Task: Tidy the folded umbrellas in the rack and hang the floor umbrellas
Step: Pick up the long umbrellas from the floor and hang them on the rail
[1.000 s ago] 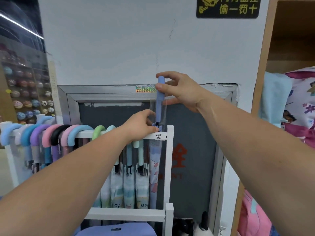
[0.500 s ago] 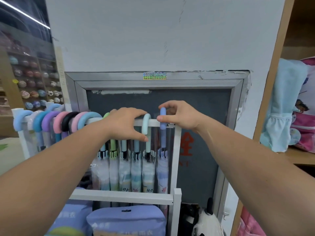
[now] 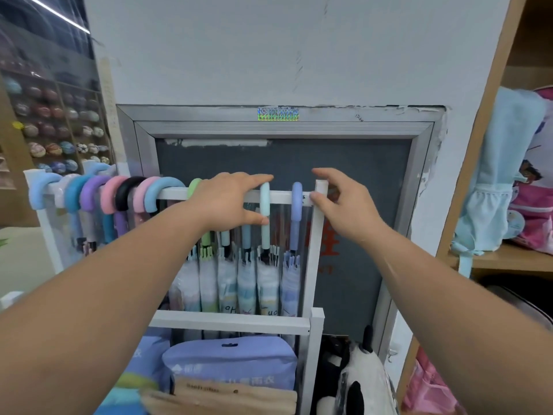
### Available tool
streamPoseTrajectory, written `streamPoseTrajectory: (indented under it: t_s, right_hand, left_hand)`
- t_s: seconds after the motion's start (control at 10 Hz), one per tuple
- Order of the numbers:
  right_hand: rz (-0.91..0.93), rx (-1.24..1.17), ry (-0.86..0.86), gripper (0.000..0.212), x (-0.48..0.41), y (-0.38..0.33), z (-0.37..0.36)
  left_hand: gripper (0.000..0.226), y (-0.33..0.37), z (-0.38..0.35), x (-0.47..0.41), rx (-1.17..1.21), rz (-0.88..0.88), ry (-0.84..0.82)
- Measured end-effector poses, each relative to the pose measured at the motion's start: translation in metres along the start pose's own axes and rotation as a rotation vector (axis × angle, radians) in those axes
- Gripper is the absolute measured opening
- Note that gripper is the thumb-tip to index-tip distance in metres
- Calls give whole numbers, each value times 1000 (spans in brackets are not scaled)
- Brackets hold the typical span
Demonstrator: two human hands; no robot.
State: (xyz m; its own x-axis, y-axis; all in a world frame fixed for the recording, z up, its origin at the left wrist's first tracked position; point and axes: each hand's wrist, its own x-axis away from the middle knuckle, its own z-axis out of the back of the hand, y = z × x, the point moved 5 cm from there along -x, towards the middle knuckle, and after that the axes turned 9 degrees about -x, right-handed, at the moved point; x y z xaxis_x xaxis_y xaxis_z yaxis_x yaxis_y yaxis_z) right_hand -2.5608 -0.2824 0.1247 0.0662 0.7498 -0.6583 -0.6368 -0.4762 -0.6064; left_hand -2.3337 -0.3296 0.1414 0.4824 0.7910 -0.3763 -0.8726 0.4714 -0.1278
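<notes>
Nearest, two forearms reach in from 7 and 5 o'clock toward the rack. At 6 o'clock, under its lower rail, sit packed bags. Further in, at centre, the left hand lies over the top rail. Its fingers are straight and apart, the forefinger stretched above the crook of the mint umbrella and the thumb tip touching the crook's front end, so it brackets the handle rather than clasps it. Just toward 3 o'clock hangs the blue umbrella, hooked at the very end of the rail beside the post. The right hand hovers at that post with its fingers spread and holding nothing. Whether its thumb touches the post I cannot tell. Toward 9 o'clock a tight row of coloured handles fills the rest of the rail. Behind everything stand a grey panel and, at 12 o'clock, the wall. I judge the blue umbrella to be hung and the step in hand to be evening out the hooks. The next move likely calls for a light nudge of the mint crook along the rail, without knocking its neighbours loose. After that comes a look down for floor umbrellas, none of which show here.
</notes>
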Motion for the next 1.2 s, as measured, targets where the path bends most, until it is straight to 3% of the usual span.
streamPoseTrajectory:
  t_s: [0.1, 0.7, 1.2]
  right_hand:
    - [-55, -48, 19, 60, 19, 16, -6]
    - [-115, -58, 13, 58, -7, 30, -28]
    - [-211, 422, -8, 81, 42, -25, 5]
  left_hand:
    - [90, 1, 0, 3, -17, -8, -9]
    - [84, -9, -10, -12, -27, 57, 9]
    - [101, -8, -4, 53, -93, 94, 123]
